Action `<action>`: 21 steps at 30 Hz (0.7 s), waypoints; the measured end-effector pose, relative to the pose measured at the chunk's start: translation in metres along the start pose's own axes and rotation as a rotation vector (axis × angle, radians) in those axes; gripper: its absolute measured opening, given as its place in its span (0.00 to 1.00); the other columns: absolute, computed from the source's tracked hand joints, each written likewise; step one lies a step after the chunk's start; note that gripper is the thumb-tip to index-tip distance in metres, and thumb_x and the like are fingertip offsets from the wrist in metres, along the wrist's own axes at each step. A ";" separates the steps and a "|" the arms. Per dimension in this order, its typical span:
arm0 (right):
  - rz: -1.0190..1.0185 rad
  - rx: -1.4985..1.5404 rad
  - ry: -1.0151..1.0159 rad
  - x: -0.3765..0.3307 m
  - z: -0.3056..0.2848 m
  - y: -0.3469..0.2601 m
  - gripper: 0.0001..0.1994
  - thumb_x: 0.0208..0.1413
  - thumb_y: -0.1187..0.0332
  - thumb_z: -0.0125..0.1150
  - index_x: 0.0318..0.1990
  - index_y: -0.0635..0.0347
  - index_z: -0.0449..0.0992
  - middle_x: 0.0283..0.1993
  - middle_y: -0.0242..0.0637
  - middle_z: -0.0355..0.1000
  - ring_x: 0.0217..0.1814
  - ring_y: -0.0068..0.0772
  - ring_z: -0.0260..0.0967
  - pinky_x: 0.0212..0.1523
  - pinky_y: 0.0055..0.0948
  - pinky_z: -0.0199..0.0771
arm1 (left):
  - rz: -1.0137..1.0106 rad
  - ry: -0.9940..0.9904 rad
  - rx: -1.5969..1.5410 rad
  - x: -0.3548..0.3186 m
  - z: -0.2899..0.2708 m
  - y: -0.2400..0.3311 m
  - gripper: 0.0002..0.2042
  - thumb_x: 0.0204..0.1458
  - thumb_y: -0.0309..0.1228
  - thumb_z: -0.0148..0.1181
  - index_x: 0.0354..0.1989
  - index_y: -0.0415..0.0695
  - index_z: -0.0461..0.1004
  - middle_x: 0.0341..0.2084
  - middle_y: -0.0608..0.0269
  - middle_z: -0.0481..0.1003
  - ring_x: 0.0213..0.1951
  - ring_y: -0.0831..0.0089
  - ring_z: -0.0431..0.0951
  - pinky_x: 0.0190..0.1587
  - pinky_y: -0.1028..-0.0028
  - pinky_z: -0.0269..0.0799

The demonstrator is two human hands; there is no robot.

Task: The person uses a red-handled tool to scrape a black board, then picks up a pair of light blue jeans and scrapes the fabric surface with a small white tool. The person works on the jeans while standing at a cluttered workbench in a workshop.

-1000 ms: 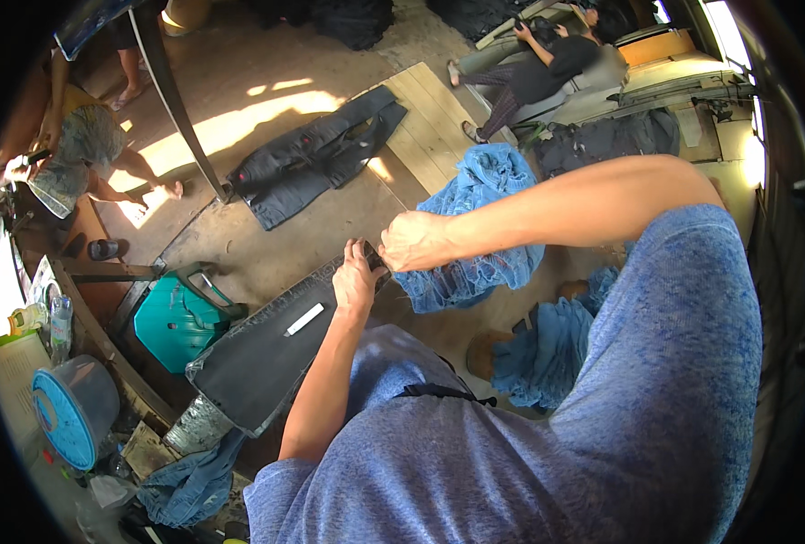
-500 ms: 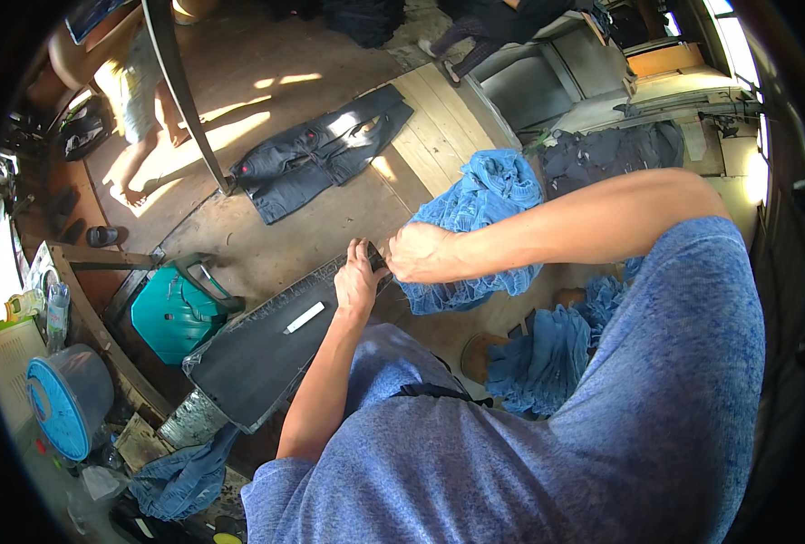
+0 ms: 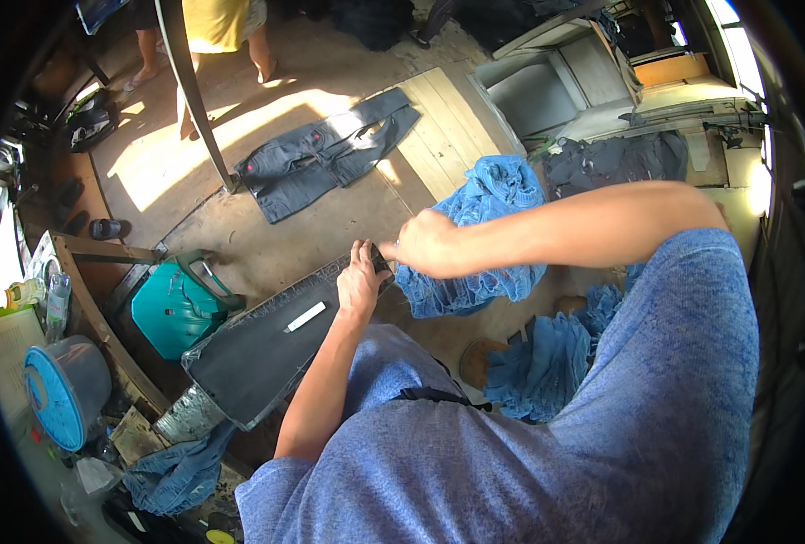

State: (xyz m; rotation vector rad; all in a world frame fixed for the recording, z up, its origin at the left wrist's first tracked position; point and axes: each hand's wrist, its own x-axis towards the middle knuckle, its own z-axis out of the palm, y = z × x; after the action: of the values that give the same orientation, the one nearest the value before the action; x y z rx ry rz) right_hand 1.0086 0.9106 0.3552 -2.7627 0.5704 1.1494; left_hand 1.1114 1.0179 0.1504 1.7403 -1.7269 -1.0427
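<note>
My left hand (image 3: 360,283) is closed over the narrow far end of a dark padded board (image 3: 266,349) that slants from lower left to the middle. My right hand (image 3: 426,243) reaches across from the right with its fingers curled, right beside the board's tip and touching my left hand. Whether it holds anything is hidden. A white chalk stick (image 3: 305,316) lies on the board. Just beyond my hands sits a heap of light blue denim (image 3: 484,236).
Dark jeans (image 3: 325,154) lie spread on the floor by a pale wooden panel (image 3: 448,118). A teal bag (image 3: 174,306) and a blue lidded tub (image 3: 58,392) stand left. More blue denim (image 3: 547,363) lies lower right. A person's legs (image 3: 217,41) and a pole (image 3: 194,100) are behind.
Both hands stay at the board's tip, my right hand having shifted slightly right. The view has tilted; a standing person now shows at the top.
</note>
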 end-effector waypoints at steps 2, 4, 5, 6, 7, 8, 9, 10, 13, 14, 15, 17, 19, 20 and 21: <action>-0.183 -0.173 0.008 -0.005 0.007 -0.006 0.08 0.56 0.66 0.65 0.35 0.56 0.88 0.34 0.36 0.86 0.41 0.41 0.86 0.35 0.41 0.85 | 0.000 -0.003 0.004 0.000 0.001 0.000 0.41 0.46 0.39 0.80 0.69 0.42 0.66 0.70 0.49 0.69 0.54 0.46 0.83 0.53 0.56 0.82; -0.219 -0.172 0.018 -0.006 0.013 -0.007 0.08 0.55 0.66 0.65 0.35 0.56 0.88 0.34 0.37 0.86 0.39 0.41 0.86 0.35 0.43 0.85 | -0.009 -0.009 0.015 -0.001 0.004 -0.001 0.41 0.46 0.39 0.80 0.69 0.42 0.66 0.70 0.50 0.69 0.53 0.46 0.83 0.52 0.56 0.83; -0.120 -0.060 0.046 -0.004 0.015 -0.006 0.07 0.52 0.66 0.69 0.34 0.58 0.88 0.35 0.42 0.86 0.40 0.44 0.86 0.36 0.45 0.86 | -0.016 -0.003 0.018 0.000 0.005 -0.002 0.42 0.46 0.39 0.80 0.69 0.42 0.66 0.70 0.50 0.69 0.53 0.47 0.84 0.52 0.56 0.83; -0.041 0.081 0.008 -0.001 0.017 -0.004 0.08 0.50 0.66 0.70 0.34 0.59 0.88 0.34 0.44 0.85 0.40 0.46 0.86 0.36 0.45 0.86 | -0.022 -0.001 0.021 0.000 0.007 -0.002 0.42 0.46 0.40 0.80 0.69 0.43 0.66 0.70 0.50 0.69 0.53 0.47 0.84 0.52 0.56 0.83; 0.059 0.218 -0.028 0.003 0.017 -0.001 0.08 0.49 0.67 0.71 0.34 0.60 0.88 0.34 0.46 0.85 0.40 0.47 0.86 0.36 0.45 0.86 | -0.036 -0.012 0.029 0.000 0.009 -0.003 0.42 0.46 0.40 0.80 0.69 0.43 0.66 0.70 0.50 0.69 0.52 0.47 0.84 0.52 0.56 0.83; 0.159 0.361 -0.088 0.007 0.017 -0.001 0.08 0.47 0.67 0.72 0.34 0.61 0.88 0.33 0.48 0.84 0.40 0.49 0.86 0.36 0.44 0.87 | -0.047 -0.029 0.040 0.000 0.009 -0.004 0.42 0.46 0.40 0.80 0.70 0.43 0.66 0.70 0.50 0.69 0.52 0.47 0.84 0.52 0.56 0.83; 0.336 0.493 -0.093 0.016 0.015 -0.001 0.07 0.48 0.67 0.71 0.29 0.62 0.85 0.27 0.47 0.82 0.29 0.46 0.83 0.27 0.40 0.81 | -0.058 -0.036 0.054 0.001 0.010 -0.004 0.42 0.46 0.40 0.80 0.70 0.43 0.66 0.70 0.50 0.68 0.52 0.47 0.84 0.52 0.57 0.83; 0.553 0.747 -0.128 0.025 0.013 0.002 0.08 0.50 0.66 0.71 0.27 0.62 0.82 0.25 0.43 0.79 0.25 0.40 0.77 0.23 0.38 0.75 | -0.063 -0.041 0.055 0.003 0.010 -0.004 0.42 0.47 0.40 0.80 0.70 0.43 0.66 0.71 0.51 0.68 0.52 0.48 0.84 0.52 0.57 0.83; 1.051 1.368 -0.324 0.038 0.011 0.004 0.17 0.58 0.61 0.69 0.21 0.59 0.74 0.19 0.32 0.67 0.14 0.23 0.54 0.12 0.30 0.49 | -0.089 -0.076 0.054 0.003 0.005 -0.001 0.42 0.46 0.40 0.80 0.70 0.44 0.65 0.72 0.51 0.67 0.53 0.47 0.84 0.54 0.56 0.82; 1.010 1.310 -0.330 0.037 0.010 0.007 0.17 0.59 0.61 0.69 0.22 0.59 0.74 0.19 0.32 0.68 0.13 0.23 0.54 0.12 0.29 0.48 | -0.082 -0.060 0.042 0.005 0.002 0.001 0.42 0.46 0.40 0.80 0.70 0.44 0.65 0.72 0.51 0.67 0.54 0.47 0.83 0.55 0.56 0.82; 0.969 1.275 -0.344 0.031 0.011 0.009 0.17 0.59 0.60 0.70 0.23 0.59 0.75 0.19 0.32 0.68 0.13 0.23 0.54 0.12 0.29 0.48 | -0.075 -0.059 0.024 0.005 -0.002 0.005 0.42 0.46 0.40 0.80 0.70 0.44 0.65 0.72 0.51 0.67 0.55 0.47 0.83 0.56 0.56 0.81; 0.889 1.315 -0.379 0.009 0.011 0.012 0.19 0.60 0.55 0.71 0.26 0.60 0.76 0.20 0.33 0.68 0.13 0.23 0.53 0.13 0.29 0.48 | -0.097 -0.092 -0.015 0.004 -0.013 0.016 0.42 0.45 0.39 0.81 0.69 0.42 0.67 0.71 0.51 0.67 0.59 0.46 0.80 0.58 0.57 0.80; 0.774 1.211 -0.405 -0.023 0.007 0.017 0.19 0.62 0.52 0.71 0.32 0.61 0.79 0.23 0.32 0.70 0.14 0.22 0.55 0.14 0.30 0.53 | -0.048 -0.043 -0.036 0.002 -0.030 0.031 0.41 0.44 0.39 0.81 0.68 0.42 0.68 0.71 0.48 0.68 0.60 0.45 0.79 0.59 0.57 0.79; 0.725 1.199 -0.442 -0.038 0.004 0.019 0.18 0.63 0.52 0.71 0.36 0.60 0.79 0.25 0.32 0.71 0.15 0.22 0.57 0.15 0.30 0.56 | -0.050 -0.067 -0.030 -0.002 -0.043 0.036 0.41 0.43 0.39 0.81 0.67 0.41 0.69 0.71 0.47 0.68 0.61 0.45 0.79 0.60 0.56 0.79; 0.736 1.283 -0.329 -0.054 0.001 0.022 0.17 0.63 0.54 0.70 0.38 0.60 0.79 0.26 0.31 0.71 0.16 0.21 0.59 0.16 0.29 0.59 | 0.006 0.039 -0.027 -0.005 -0.057 0.041 0.40 0.45 0.39 0.82 0.67 0.40 0.69 0.63 0.47 0.75 0.54 0.52 0.83 0.55 0.60 0.81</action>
State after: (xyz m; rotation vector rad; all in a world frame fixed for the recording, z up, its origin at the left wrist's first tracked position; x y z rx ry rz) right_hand 0.9648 0.9064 0.3940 -1.2571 1.5984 0.7761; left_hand 1.1306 1.0092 0.2175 1.7258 -1.6858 -1.0186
